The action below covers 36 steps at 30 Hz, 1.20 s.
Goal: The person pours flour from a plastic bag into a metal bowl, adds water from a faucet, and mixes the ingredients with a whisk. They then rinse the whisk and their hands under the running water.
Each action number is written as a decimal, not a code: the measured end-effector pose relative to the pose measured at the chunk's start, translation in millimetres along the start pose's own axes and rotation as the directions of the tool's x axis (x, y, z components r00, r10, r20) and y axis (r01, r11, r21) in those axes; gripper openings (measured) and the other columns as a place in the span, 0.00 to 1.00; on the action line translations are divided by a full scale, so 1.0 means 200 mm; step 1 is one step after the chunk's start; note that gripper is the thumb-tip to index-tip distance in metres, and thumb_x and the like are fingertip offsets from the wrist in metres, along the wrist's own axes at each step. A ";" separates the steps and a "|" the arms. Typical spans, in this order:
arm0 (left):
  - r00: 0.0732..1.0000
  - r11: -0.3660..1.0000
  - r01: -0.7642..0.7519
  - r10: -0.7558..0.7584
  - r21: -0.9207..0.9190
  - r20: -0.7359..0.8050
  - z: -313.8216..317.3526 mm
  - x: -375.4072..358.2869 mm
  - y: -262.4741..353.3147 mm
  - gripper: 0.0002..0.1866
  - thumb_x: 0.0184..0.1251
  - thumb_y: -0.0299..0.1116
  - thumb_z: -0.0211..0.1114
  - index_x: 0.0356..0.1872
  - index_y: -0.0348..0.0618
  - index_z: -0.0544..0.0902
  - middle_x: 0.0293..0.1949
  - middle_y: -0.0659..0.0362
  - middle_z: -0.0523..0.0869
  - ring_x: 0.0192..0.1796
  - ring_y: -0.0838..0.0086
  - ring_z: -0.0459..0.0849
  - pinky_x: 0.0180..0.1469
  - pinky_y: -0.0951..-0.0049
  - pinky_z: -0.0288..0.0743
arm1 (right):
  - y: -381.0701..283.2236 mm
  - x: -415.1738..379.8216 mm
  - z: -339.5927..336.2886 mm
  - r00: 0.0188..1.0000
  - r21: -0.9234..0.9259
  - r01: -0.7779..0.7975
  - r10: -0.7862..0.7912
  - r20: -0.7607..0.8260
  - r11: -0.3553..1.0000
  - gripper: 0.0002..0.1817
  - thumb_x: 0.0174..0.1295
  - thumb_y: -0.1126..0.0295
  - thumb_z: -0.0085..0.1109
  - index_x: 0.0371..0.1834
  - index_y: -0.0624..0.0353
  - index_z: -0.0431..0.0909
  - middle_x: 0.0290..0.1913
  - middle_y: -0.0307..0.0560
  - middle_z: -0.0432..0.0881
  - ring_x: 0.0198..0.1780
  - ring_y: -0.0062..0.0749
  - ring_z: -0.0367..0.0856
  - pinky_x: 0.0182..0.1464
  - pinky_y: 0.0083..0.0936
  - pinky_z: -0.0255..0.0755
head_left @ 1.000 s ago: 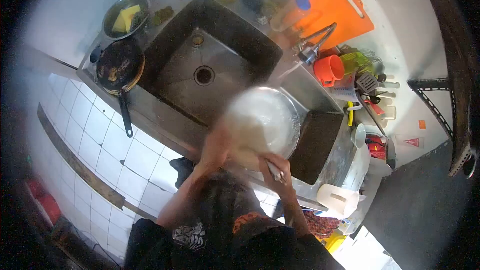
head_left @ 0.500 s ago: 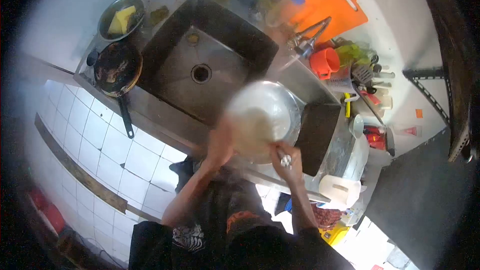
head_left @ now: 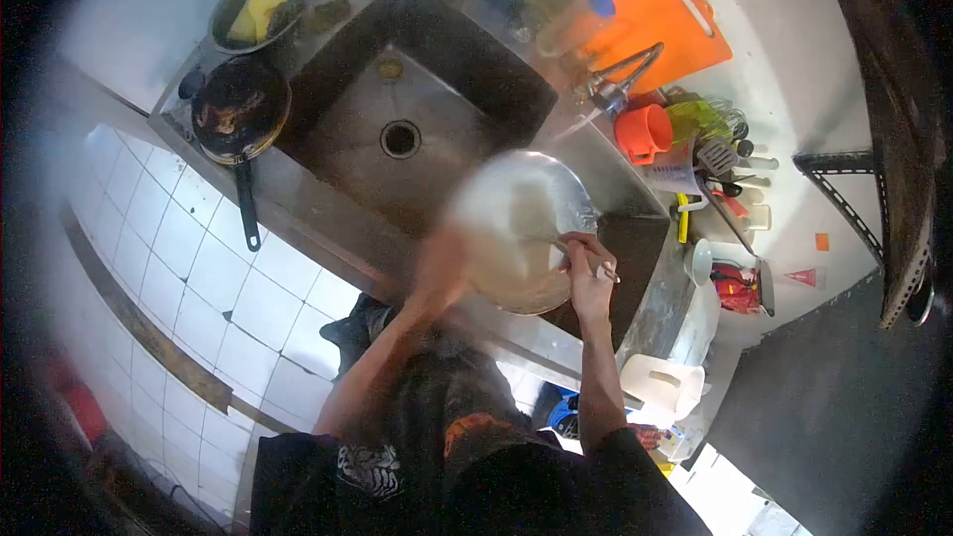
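A round metal mixing bowl is in front of me, over the divider between the two sink basins. My left hand grips its left rim, the fingers smeared by motion. My right hand is closed around a slim-handled utensil at the bowl's right side. The handle's end sticks out past my fist. Its working end reaches into the bowl and is too blurred to tell its kind. Something pale and blurred shows inside the bowl.
A frying pan and a metal bowl with yellow pieces stand left of the large sink. On the right are a faucet, an orange cutting board, a red-orange mug, several utensils and a white container.
My right hand has moved up and slightly right along the bowl, with the utensil turned in its grip. My left hand stays at the left rim. The pale blur inside has shifted upward.
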<state>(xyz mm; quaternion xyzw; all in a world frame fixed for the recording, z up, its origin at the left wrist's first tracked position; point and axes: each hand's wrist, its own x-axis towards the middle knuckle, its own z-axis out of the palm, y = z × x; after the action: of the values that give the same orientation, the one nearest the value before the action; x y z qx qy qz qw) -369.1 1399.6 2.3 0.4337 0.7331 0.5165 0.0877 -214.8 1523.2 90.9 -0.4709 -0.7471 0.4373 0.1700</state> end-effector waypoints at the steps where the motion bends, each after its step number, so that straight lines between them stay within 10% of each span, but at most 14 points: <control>1: 0.942 0.927 0.331 -0.312 -0.178 0.126 -0.01 0.07 0.07 0.22 0.73 0.37 0.42 0.64 0.40 0.60 0.36 0.36 0.81 0.28 0.50 0.84 0.20 0.59 0.79 | 0.02 0.04 0.01 0.996 -0.031 -0.045 0.043 -0.073 0.998 0.08 0.59 0.73 0.55 0.37 0.65 0.80 0.37 0.47 0.84 0.37 0.23 0.79 0.41 0.23 0.72; 3: 0.788 0.728 0.614 -0.539 -0.305 0.298 0.04 0.13 0.06 0.22 0.73 0.37 0.43 0.65 0.40 0.59 0.36 0.37 0.82 0.26 0.52 0.85 0.18 0.61 0.80 | 0.09 0.01 0.05 0.914 -0.289 0.395 -0.404 0.032 0.872 0.09 0.57 0.74 0.57 0.39 0.65 0.80 0.36 0.46 0.85 0.36 0.27 0.81 0.40 0.23 0.72; 5: 0.966 0.960 0.252 -0.241 -0.119 0.098 0.20 0.12 -0.09 0.23 0.73 0.35 0.43 0.65 0.39 0.59 0.37 0.38 0.82 0.26 0.51 0.84 0.20 0.61 0.82 | 0.01 -0.03 0.03 0.965 -0.173 0.243 -0.221 0.139 0.954 0.09 0.57 0.75 0.57 0.40 0.65 0.80 0.36 0.46 0.84 0.37 0.27 0.81 0.41 0.22 0.72; 9: 0.958 0.923 0.286 -0.276 -0.257 0.075 0.21 0.24 -0.10 0.23 0.72 0.33 0.43 0.66 0.39 0.57 0.37 0.38 0.82 0.24 0.51 0.84 0.21 0.62 0.83 | 0.08 0.21 -0.01 0.994 -0.024 0.048 -0.045 0.097 0.999 0.09 0.58 0.77 0.56 0.40 0.66 0.80 0.36 0.45 0.84 0.38 0.25 0.80 0.42 0.22 0.72; 12: 0.828 0.748 0.558 -0.474 -0.360 0.298 0.16 0.29 -0.03 0.23 0.72 0.32 0.43 0.67 0.39 0.57 0.40 0.37 0.81 0.24 0.53 0.84 0.21 0.63 0.83 | 0.15 0.25 0.09 0.946 0.023 0.324 -0.324 0.028 0.946 0.08 0.59 0.78 0.54 0.40 0.68 0.80 0.38 0.42 0.83 0.39 0.20 0.78 0.43 0.20 0.72; 17: 0.865 0.853 0.479 -0.419 -0.206 0.275 0.21 0.29 -0.10 0.24 0.73 0.33 0.42 0.68 0.42 0.55 0.36 0.39 0.81 0.25 0.57 0.84 0.21 0.64 0.83 | 0.04 0.28 -0.10 0.987 -0.052 0.018 -0.009 0.160 0.998 0.09 0.60 0.76 0.54 0.41 0.65 0.81 0.37 0.41 0.83 0.36 0.20 0.77 0.40 0.19 0.73; 19: 0.907 0.891 0.404 -0.359 -0.208 0.222 0.27 0.25 -0.14 0.24 0.73 0.34 0.42 0.68 0.42 0.55 0.36 0.40 0.81 0.24 0.58 0.84 0.21 0.63 0.83 | 0.09 0.31 -0.04 0.988 0.125 0.073 -0.054 -0.144 0.990 0.10 0.60 0.72 0.53 0.37 0.66 0.83 0.31 0.42 0.82 0.27 0.19 0.74 0.29 0.16 0.68; 20: 0.948 0.931 0.307 -0.280 -0.200 0.150 0.29 0.23 -0.16 0.24 0.73 0.34 0.42 0.68 0.42 0.56 0.35 0.40 0.82 0.24 0.58 0.84 0.21 0.63 0.84 | 0.14 0.31 0.00 0.964 0.021 0.261 -0.259 -0.057 0.965 0.10 0.61 0.72 0.52 0.37 0.65 0.83 0.30 0.41 0.82 0.26 0.18 0.74 0.30 0.16 0.68; 24: 0.997 0.982 0.073 -0.073 -0.175 0.009 0.29 0.22 -0.21 0.24 0.73 0.35 0.42 0.68 0.41 0.56 0.39 0.39 0.81 0.24 0.58 0.84 0.21 0.63 0.84 | 0.15 0.27 -0.09 0.981 0.029 0.081 -0.085 0.172 0.996 0.08 0.61 0.73 0.55 0.40 0.64 0.82 0.34 0.38 0.82 0.33 0.22 0.76 0.37 0.19 0.72; 27: 0.921 0.894 0.375 -0.329 -0.247 0.208 0.26 0.22 -0.16 0.24 0.73 0.35 0.43 0.67 0.41 0.56 0.40 0.39 0.81 0.25 0.56 0.84 0.21 0.63 0.84 | 0.14 0.36 -0.04 0.975 0.073 0.209 -0.203 -0.087 0.975 0.09 0.60 0.72 0.55 0.38 0.65 0.82 0.34 0.42 0.83 0.34 0.24 0.79 0.39 0.20 0.73; 30: 0.999 0.970 -0.041 0.038 -0.241 -0.018 0.19 0.26 -0.12 0.24 0.73 0.35 0.44 0.67 0.41 0.56 0.40 0.38 0.80 0.27 0.54 0.85 0.22 0.62 0.84 | 0.25 0.32 -0.03 0.939 -0.024 0.310 -0.303 0.161 0.950 0.10 0.60 0.72 0.55 0.39 0.66 0.81 0.34 0.43 0.83 0.33 0.22 0.78 0.38 0.20 0.73; 32: 0.849 0.778 0.524 -0.448 -0.346 0.279 0.16 0.28 -0.07 0.24 0.72 0.34 0.44 0.67 0.40 0.56 0.39 0.37 0.80 0.27 0.51 0.85 0.22 0.60 0.84 | 0.09 0.32 -0.12 0.979 -0.013 0.154 -0.151 0.134 0.988 0.10 0.60 0.73 0.54 0.39 0.66 0.81 0.34 0.43 0.83 0.34 0.21 0.78 0.39 0.20 0.73; 33: 0.846 0.775 0.530 -0.454 -0.344 0.279 0.13 0.29 -0.04 0.24 0.72 0.34 0.44 0.67 0.40 0.56 0.39 0.37 0.80 0.27 0.51 0.85 0.22 0.60 0.84 | 0.03 0.31 -0.14 0.994 -0.004 -0.021 0.021 0.106 1.000 0.10 0.61 0.74 0.53 0.39 0.66 0.81 0.33 0.44 0.83 0.35 0.20 0.78 0.40 0.20 0.73; 36: 0.872 0.813 0.471 -0.370 -0.341 0.322 0.11 0.30 -0.01 0.25 0.72 0.34 0.44 0.67 0.40 0.55 0.40 0.36 0.80 0.26 0.51 0.84 0.22 0.59 0.84 | 0.30 0.34 -0.05 0.972 -0.051 0.233 -0.234 -0.025 0.971 0.10 0.61 0.73 0.53 0.38 0.67 0.81 0.33 0.44 0.83 0.34 0.21 0.78 0.39 0.18 0.72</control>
<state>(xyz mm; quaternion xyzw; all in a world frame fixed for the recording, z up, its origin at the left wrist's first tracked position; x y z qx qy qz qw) -394.0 1457.2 10.9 0.2905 0.6704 0.5691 0.3772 -208.6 1595.3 36.1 -0.3901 -0.8048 0.3892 0.2204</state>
